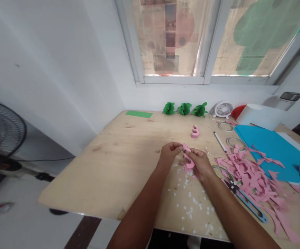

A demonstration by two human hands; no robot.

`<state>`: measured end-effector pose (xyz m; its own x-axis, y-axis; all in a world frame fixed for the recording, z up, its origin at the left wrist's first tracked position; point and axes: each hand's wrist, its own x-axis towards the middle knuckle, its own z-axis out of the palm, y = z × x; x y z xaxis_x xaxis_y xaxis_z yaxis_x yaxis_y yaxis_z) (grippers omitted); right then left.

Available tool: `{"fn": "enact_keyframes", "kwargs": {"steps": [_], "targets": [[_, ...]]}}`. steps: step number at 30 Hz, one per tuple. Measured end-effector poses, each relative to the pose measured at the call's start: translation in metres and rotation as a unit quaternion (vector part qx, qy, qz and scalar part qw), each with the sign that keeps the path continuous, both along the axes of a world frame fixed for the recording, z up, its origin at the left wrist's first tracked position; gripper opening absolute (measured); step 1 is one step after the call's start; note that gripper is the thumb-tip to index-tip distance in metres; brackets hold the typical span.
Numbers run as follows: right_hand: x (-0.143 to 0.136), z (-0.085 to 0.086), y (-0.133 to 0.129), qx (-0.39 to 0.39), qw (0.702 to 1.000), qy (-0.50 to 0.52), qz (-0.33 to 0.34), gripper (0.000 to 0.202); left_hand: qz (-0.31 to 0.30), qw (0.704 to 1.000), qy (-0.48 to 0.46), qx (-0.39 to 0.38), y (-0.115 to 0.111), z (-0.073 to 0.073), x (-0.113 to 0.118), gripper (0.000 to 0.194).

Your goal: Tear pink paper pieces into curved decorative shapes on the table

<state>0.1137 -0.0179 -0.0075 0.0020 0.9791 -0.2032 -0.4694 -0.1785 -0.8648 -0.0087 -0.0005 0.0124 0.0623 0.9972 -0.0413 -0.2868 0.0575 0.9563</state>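
Paper cut-out (pixel 189 165), pink and curved, sits between the two hands, just above the wooden table (pixel 108 166); whether its upper end is a separate piece, I cannot tell. I have the left hand (pixel 171 151) nearly closed, thumb and fingertips pinched at that upper end. With the right hand (pixel 199 159) I pinch it from the right side, the fingers bent and drawn close together.

Close below the paper cut-out, I see white bits (pixel 190 209) scattered over the wood. Beyond it and slightly right lies a second pink shape (pixel 195 131), curved in much the same way. Right of the cut-out, I see a white pen (pixel 219 141) lying at a slant, then a heap of pink scraps (pixel 253 173), some spilling over blue sheets (pixel 276 145). Blue-handled scissors (pixel 252 204) lie to its right and nearer to me, against the heap's near side.

Farther off, past the second shape, three crinkled green bunches (pixel 184 109) stand in a row by the wall (pixel 150 95). A flat green strip (pixel 138 114) lies beyond the cut-out to its left. A small white fan (pixel 224 109) stands beyond it to the right, and well apart on its left, off the table, I see a large black fan (pixel 1 128).
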Motion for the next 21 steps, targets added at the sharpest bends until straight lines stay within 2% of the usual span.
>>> {"fn": "enact_keyframes", "kwargs": {"steps": [6, 10, 16, 21], "targets": [[0.000, 0.000, -0.001, 0.009, 1.000, 0.006, 0.005, 0.028, -0.040, 0.999, 0.004, -0.012, 0.000, -0.001, 0.001, 0.026], [-0.001, 0.003, -0.002, 0.009, 1.000, 0.002, 0.013, 0.027, -0.039, 0.999, 0.001, -0.025, 0.001, -0.007, 0.003, 0.027], [0.000, -0.001, -0.001, 0.017, 1.000, 0.010, 0.015, 0.023, -0.090, 0.993, -0.022, -0.071, 0.003, -0.015, 0.002, 0.036], [0.000, -0.002, 0.000, 0.025, 0.999, 0.015, 0.027, 0.021, -0.082, 0.993, -0.049, -0.067, 0.002, -0.015, 0.003, 0.035]]}}
